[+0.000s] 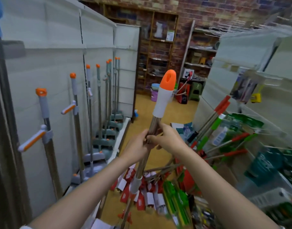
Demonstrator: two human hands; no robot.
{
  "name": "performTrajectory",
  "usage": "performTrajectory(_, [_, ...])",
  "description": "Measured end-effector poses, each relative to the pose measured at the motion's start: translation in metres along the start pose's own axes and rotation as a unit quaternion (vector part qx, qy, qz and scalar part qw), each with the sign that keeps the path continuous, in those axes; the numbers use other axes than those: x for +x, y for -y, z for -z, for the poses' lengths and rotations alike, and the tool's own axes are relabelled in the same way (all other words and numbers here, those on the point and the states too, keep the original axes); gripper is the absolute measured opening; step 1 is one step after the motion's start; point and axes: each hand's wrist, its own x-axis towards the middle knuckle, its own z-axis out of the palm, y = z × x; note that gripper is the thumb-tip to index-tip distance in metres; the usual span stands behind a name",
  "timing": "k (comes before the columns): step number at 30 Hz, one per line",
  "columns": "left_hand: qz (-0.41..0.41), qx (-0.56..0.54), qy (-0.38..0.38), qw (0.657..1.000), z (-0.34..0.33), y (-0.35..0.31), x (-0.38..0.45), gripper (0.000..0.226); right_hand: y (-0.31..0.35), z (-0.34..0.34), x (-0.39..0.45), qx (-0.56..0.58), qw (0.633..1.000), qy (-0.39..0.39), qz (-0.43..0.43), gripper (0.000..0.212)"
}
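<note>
A mop pole (156,124) with a shiny metal shaft, a white grip and an orange tip (168,78) stands tilted in front of me, tip pointing up and away. My left hand (137,148) grips the shaft from the left. Just to its right, my right hand (169,138) pinches the same stretch of shaft, fingers curled at it. A white collar (135,185) sits lower on the pole, and its foot is lost among goods on the floor.
Along the white shelf wall (59,55) on the left stand several squeeze mops (46,129) with orange-capped handles. To the right lean red- and green-handled brooms (213,128), with packaged mop heads (148,192) lying on the floor. Buckets and stools (195,91) sit at the aisle's far end.
</note>
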Motion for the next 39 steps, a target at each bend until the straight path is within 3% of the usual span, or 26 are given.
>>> performTrajectory(7, [-0.033, -0.005, 0.006, 0.999, 0.038, 0.054, 0.119, 0.041, 0.002, -0.018, 0.134, -0.018, 0.998, -0.066, 0.009, 0.039])
performTrajectory(13, [-0.066, -0.032, 0.032, 0.997, 0.054, 0.074, 0.215, 0.031, -0.004, -0.008, 0.225, -0.044, 0.992, -0.119, -0.003, 0.036])
performTrajectory(29, [-0.111, -0.065, 0.08, 0.988, 0.018, 0.106, 0.462, 0.04, -0.079, 0.064, 0.436, -0.016, 0.977, -0.211, 0.022, 0.031])
performTrajectory(39, [-0.166, -0.083, 0.106, 0.977, -0.007, 0.106, 0.566, 0.043, -0.105, 0.11, 0.508, -0.017, 0.964, -0.266, 0.009, 0.026])
